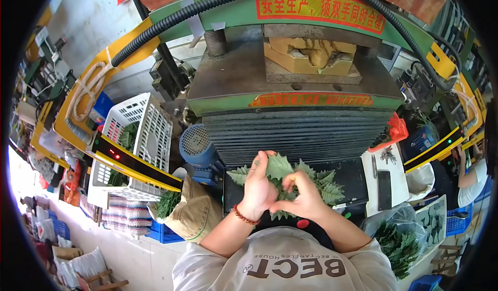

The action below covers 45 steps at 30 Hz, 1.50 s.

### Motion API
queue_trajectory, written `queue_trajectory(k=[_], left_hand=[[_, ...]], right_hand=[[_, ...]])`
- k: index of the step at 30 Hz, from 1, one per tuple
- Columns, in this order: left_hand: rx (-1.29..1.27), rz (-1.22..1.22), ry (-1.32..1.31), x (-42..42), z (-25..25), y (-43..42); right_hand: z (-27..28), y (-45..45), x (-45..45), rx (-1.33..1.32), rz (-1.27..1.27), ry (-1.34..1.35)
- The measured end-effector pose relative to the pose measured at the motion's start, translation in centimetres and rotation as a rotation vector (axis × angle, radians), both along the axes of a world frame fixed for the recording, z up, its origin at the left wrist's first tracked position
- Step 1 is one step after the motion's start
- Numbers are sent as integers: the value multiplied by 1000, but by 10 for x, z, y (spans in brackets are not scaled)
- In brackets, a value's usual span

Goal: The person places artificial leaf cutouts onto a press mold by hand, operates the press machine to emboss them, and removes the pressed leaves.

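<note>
Green serrated artificial leaves [331, 188] lie on a black surface in front of the press. My left hand [257, 187], with a beaded bracelet at its wrist, is raised with its thumb up and holds a pale green leaf [279, 167] by its edge. Close on its right, my right hand [302, 193] has thumb and forefinger curled over the leaves; what its fingers grip, if anything, is too small to make out. Behind both hands stands the green press, with a brass-coloured mould [311, 58] in its opening.
A white crate [150, 135] and a brown sack [194, 213] with greenery stand at the left, near a blue motor [196, 143]. A phone [384, 190] lies on a white board at right. Bagged leaves [397, 244] sit lower right. Another person's arm shows far right.
</note>
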State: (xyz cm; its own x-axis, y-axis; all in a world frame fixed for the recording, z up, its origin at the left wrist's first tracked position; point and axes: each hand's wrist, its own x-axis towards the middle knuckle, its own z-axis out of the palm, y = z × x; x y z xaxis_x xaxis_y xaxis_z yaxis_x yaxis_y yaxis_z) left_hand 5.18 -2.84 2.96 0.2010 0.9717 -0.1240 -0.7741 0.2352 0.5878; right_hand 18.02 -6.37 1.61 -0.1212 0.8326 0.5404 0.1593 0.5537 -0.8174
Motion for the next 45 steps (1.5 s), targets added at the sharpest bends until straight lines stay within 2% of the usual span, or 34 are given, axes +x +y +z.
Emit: queue_trajectory(k=[4,5,7,9,11,12,14,15,19,20,24,25,29,30,34,35,39,45], left_hand=[[-29,-96,-221,5,-3,-4],[23,-5,-159,5,-3,-2],[76,86,-96,-1,-3,6],[286,367,196,-26,0,18],[264,49,703,-48,6,10],[268,45,703,-42,6,3],[574,-25,1005,-25,5,-11],[575,-25,1006,-27,5,-9],[936,-100,1165,-33,2,-1],[933,-101,1164,-33,3,-2],[597,-282,1330,-34,14,0],[596,-277,1329,-33,12,1],[383,-191,1125,-25,-9,4],[384,-193,1126,-21,-11,2],[482,-99,718,-7,-15,-2],[482,-93,717,-9,-13,-1],[471,-322,786,-27,1,-4],[570,-140,1029,-28,2,-8]], right_hand=[[-3,-2,-2,-347,-26,88],[-4,-3,-1,-345,-25,87],[-3,-5,5,-481,15,356],[-4,-8,12,-610,51,627],[-8,-8,16,-595,54,684],[-13,-8,17,-585,65,742],[-17,-7,19,-567,93,856],[-16,-5,20,-566,94,857],[-1,8,38,-231,85,-29],[2,10,45,-234,86,-30],[13,20,72,-514,68,-114],[18,23,70,-512,70,-117],[35,28,47,-539,156,212],[34,28,43,-538,154,214],[29,38,26,-395,181,-158],[27,41,27,-392,184,-161],[14,41,32,-230,107,-114],[23,36,29,-285,84,-91]])
